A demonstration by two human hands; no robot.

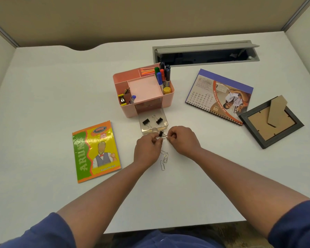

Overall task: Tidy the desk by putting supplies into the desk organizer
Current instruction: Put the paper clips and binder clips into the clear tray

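The pink desk organizer (131, 111) stands mid-desk with markers, sticky flags, a note pad and small items in its compartments. Its clear drawer (164, 126) is pulled out toward me and holds two black binder clips (145, 121). Just in front of the drawer, my left hand (148, 149) and my right hand (182, 138) both pinch a small black binder clip (160, 133) between their fingertips. Silver paper clips (164, 161) lie on the desk between my wrists.
A green and yellow exercise notebook (95, 151) lies at the left. A spiral desk calendar (220, 97) and a face-down photo frame (270, 122) lie at the right. A grey cable hatch (204, 52) is open behind the organizer.
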